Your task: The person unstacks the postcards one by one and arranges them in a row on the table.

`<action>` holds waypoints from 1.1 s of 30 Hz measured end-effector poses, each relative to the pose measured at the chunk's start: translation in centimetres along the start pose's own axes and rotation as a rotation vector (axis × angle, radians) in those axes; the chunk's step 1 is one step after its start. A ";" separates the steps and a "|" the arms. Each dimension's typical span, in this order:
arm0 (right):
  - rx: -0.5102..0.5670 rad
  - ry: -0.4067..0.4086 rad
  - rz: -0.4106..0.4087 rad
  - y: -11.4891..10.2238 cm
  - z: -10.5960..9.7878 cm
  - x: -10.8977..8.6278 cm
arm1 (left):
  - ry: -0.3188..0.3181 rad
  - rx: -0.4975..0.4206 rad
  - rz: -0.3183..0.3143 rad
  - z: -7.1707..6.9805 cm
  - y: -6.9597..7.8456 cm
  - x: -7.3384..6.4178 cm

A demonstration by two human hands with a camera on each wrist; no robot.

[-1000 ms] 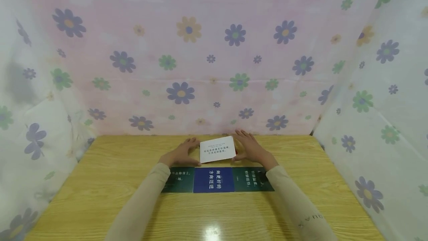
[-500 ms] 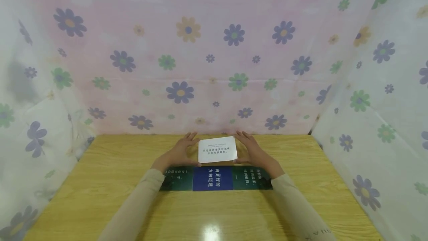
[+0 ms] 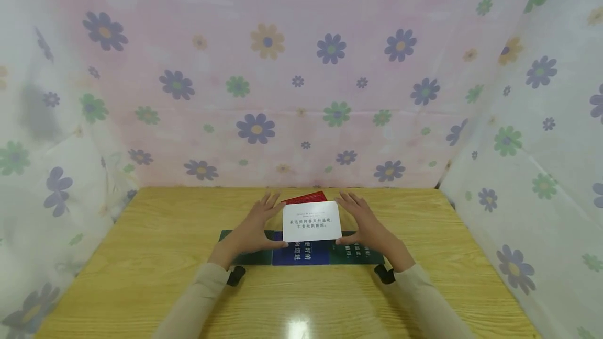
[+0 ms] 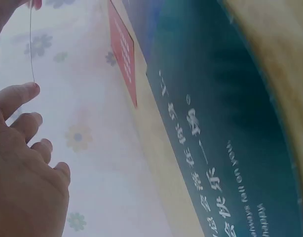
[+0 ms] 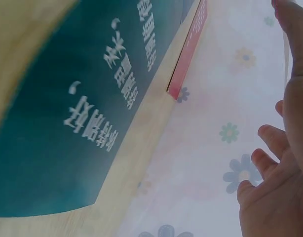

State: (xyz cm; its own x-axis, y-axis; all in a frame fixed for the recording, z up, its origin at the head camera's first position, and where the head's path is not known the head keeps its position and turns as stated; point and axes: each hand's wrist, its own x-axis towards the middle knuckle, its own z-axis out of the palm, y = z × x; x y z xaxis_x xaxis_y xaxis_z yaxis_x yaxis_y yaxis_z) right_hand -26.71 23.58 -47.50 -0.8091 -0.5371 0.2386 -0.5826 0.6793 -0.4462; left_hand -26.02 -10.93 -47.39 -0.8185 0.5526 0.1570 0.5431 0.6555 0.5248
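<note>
A white card [image 3: 312, 221] with printed Chinese characters is held up between both hands in the head view, over the back edge of a blue card [image 3: 301, 258]. My left hand [image 3: 252, 229] pinches its left edge between thumb and a fingertip, the other fingers spread. On the opposite edge, my right hand [image 3: 372, 232] pinches it the same way. In the left wrist view the white card [image 4: 31, 49] appears edge-on as a thin line. Behind it a red card [image 3: 308, 198] lies tilted on the table, partly hidden by the white one.
A dark green card [image 3: 256, 259] and another green card [image 3: 358, 256] flank the blue one in a row, partly covered by the hands. Black wrist pieces [image 3: 236, 276] show under the sleeves. A flowered curtain [image 3: 301, 93] rises behind the wooden table [image 3: 301, 297].
Both hands have brought the white card up and toward me from the back of the table. The red card behind it has come into view, and the blue card is now partly covered.
</note>
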 end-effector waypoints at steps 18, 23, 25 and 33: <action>-0.043 0.014 0.031 -1.6 0.3 -5.0 | 0.040 0.080 0.024 2.2 3.4 -2.7; -0.028 0.009 0.054 -1.9 0.3 -6.5 | 0.025 0.044 0.036 2.6 4.0 -3.1; -0.027 0.008 0.050 -1.7 0.3 -7.1 | 0.011 0.026 0.036 2.7 4.4 -3.2; -0.023 -0.005 0.093 -1.6 0.2 -9.0 | -0.025 0.007 0.019 4.1 5.6 -3.2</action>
State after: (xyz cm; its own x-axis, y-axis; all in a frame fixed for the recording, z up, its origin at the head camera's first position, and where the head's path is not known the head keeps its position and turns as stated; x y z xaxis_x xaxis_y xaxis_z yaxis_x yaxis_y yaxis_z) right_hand -18.52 27.23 -49.06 -0.8594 -0.4735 0.1928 -0.5066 0.7377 -0.4464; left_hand -19.61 -6.90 -48.33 -0.8033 0.5775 0.1457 0.5598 0.6484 0.5160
